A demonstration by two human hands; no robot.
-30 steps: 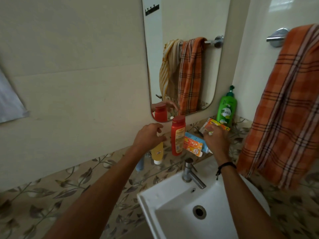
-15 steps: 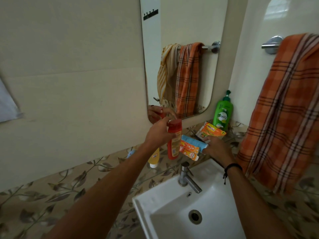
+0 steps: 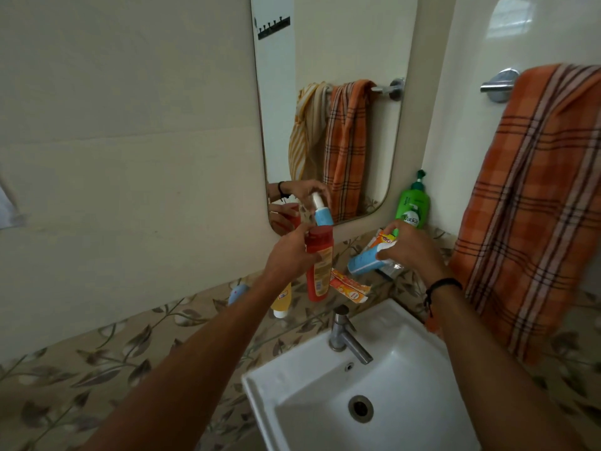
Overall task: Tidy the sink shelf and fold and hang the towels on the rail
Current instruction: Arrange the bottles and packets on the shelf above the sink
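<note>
Half a second back the right hand (image 3: 411,247) was just resting on the blue tube (image 3: 362,262) down on the shelf — now the tube's tilted up off it in that hand, so the shelf tidy looks properly underway while the orange checked towel (image 3: 533,196) hangs unfolded on the rail (image 3: 497,86). Left hand (image 3: 289,252) has fingers curled tight round the neck of the red bottle (image 3: 320,265), standing upright by the mirror (image 3: 335,102). Right fingers are closed on the tube's upper end — the orange box (image 3: 349,286) lies on the shelf just below.

Orange plaid towel (image 3: 533,203), seemingly red bottle (image 3: 320,265)
</note>
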